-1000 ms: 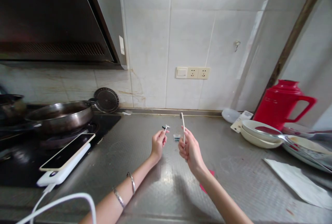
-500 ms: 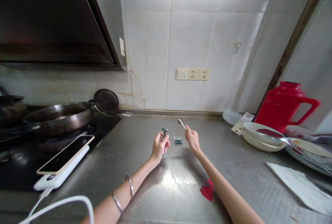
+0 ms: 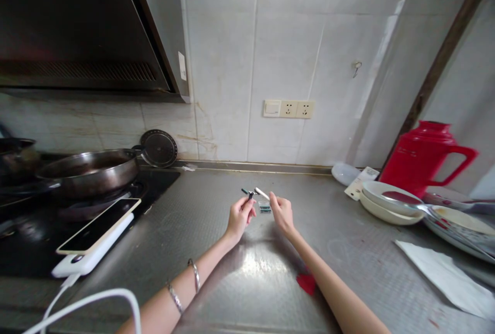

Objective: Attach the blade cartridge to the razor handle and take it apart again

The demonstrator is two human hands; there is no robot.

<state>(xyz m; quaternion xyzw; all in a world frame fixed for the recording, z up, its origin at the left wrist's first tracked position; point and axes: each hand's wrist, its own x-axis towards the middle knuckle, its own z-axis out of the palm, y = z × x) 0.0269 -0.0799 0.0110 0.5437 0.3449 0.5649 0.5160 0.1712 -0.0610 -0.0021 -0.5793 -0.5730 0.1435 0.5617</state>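
Fingertips [image 3: 248,203] of the left hand [image 3: 236,219] pinch a small razor-like tool [image 3: 251,195] by its dark handle, its head poking out just beyond them. The right hand [image 3: 283,212] has thumb and fingers pressed around a slim white stick [image 3: 262,193], probably a brush, whose free end reaches leftward from them to the tool's head; whether the 2 touch, I cannot tell. Between the 2 sets of fingers, a small clear case [image 3: 265,209] sits on the counter [image 3: 209,189]. The step in hand looks like working the stick against the tool's head; the next move seems to call for a firm left pinch and light right-hand strokes.
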